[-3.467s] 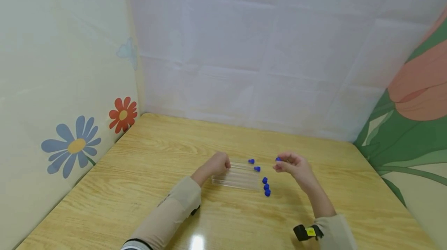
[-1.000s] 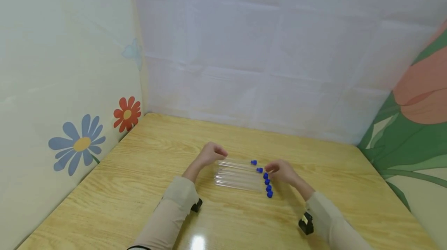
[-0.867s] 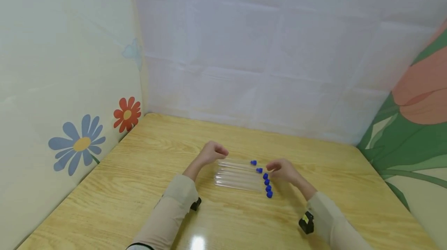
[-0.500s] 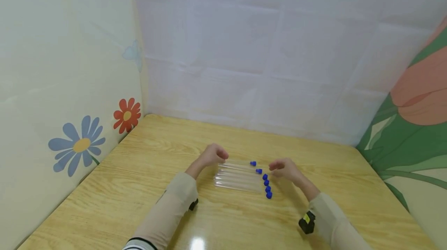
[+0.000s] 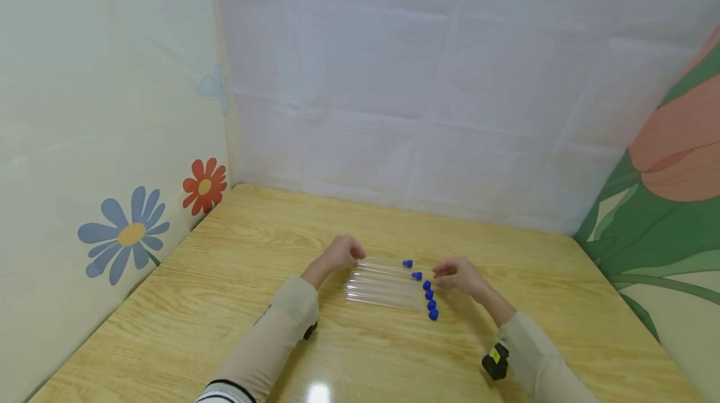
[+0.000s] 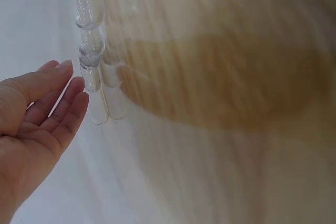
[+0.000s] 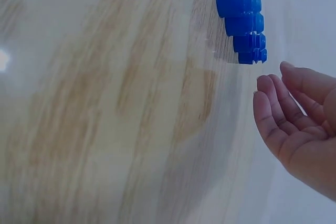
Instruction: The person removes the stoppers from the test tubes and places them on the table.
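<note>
Clear tubes (image 5: 382, 290) are laid flat, side by side, on the wood-grained counter (image 5: 169, 353), with their rounded ends pointed to the left and their other ends to the right. Four blue caps (image 5: 430, 295) are lined up in a close row just beyond the right ends of the nearer tubes. Two more caps (image 5: 417, 276) are placed at the right ends of the two farthest tubes; whether they are fully pushed in cannot be told at this size.

The left hand (image 5: 340, 253) is held beside the rounded ends of the far tubes, its fingers relaxed and slightly bent, with nothing gripped. The right hand (image 5: 461, 276) is held near the far end of the cap row, its thumb parted from loosely bent fingers, likewise free.

Both forearms are covered by beige sleeves (image 5: 540, 359), and a black device (image 5: 495, 362) with a yellow patch is worn by the right wrist. Behind the counter, a creased white sheet (image 5: 365, 78) is hung. Blue and red flowers are shown on the left wall (image 5: 101, 109).
</note>
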The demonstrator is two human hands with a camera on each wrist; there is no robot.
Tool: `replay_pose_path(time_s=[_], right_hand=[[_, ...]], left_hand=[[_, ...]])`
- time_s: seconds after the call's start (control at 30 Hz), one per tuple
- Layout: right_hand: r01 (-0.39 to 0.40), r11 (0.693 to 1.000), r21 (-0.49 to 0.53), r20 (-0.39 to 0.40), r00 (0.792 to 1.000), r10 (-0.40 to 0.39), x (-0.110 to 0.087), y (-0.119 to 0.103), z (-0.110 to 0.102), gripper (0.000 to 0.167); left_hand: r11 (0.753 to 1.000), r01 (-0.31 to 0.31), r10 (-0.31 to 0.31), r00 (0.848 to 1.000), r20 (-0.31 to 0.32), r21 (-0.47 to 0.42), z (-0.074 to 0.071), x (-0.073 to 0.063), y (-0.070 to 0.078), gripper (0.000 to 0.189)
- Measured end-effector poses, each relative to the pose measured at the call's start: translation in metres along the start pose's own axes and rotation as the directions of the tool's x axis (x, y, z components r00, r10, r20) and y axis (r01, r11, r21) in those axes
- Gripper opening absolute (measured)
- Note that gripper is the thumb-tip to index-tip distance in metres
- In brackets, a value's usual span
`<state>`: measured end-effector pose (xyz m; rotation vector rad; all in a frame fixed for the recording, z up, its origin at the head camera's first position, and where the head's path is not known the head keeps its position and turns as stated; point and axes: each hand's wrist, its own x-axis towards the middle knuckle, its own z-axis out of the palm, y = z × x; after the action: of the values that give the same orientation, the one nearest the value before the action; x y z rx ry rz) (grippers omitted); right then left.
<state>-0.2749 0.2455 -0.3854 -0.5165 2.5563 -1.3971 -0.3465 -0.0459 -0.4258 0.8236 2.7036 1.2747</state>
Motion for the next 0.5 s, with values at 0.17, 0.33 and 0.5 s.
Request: replay_pose_path(time_s=[0.17, 0.33, 0.5], right_hand=[[-0.028, 1.0, -0.014, 0.005, 1.0, 0.028, -0.001, 0.0, 0.0, 0.024], [-0.043, 0.999, -0.03, 0.005, 0.999, 0.044, -0.001, 0.002, 0.0, 0.023], [-0.03, 0.999, -0.023, 0.012, 0.999, 0.031, -0.001, 0.004, -0.001, 0.023]], left_hand=[[0.997, -0.008, 0.006, 1.0, 0.02, 0.08, 0.005, 0.009, -0.013, 0.022], [0.982, -0.005, 0.001, 1.0, 0.022, 0.191, -0.004, -0.011, 0.022, 0.02], [0.969, -0.009, 0.0, 0.999, 0.036, 0.248, -0.005, -0.016, 0.027, 0.02]])
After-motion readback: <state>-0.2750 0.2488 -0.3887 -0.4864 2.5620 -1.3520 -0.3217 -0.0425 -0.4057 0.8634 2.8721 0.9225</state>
